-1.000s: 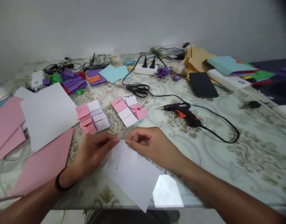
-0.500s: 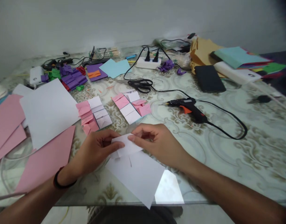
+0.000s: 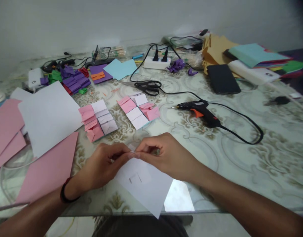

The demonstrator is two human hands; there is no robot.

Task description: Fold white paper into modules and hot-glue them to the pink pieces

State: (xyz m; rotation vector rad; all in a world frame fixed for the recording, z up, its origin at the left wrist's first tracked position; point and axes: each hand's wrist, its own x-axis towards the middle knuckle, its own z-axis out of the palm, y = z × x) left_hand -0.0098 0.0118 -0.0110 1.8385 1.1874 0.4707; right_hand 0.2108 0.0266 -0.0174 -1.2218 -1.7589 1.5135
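Observation:
My left hand (image 3: 102,168) and my right hand (image 3: 167,156) meet fingertip to fingertip, both pinching a small piece of white paper (image 3: 132,147). Only a little of that paper shows; the fingers hide the rest, and it is seen nearly edge-on. Under the hands a larger white sheet (image 3: 151,187) lies at an angle, with a small dark mark on it and one corner over the table's front edge. Just beyond stand two flat squares of folded pink and white paper, the left square (image 3: 107,120) and the right square (image 3: 136,117).
A black glue gun (image 3: 203,112) lies to the right, its cord looping outward. Black scissors (image 3: 149,87) and a white power strip (image 3: 156,63) are behind. Pink sheets (image 3: 50,168) and a large white sheet (image 3: 50,115) cover the left. A dark tablet-like slab (image 3: 223,79) lies at back right.
The small white paper, earlier spread flat toward me, has been turned or folded between my fingers so little of it shows. My hands have drawn together until their fingertips touch.

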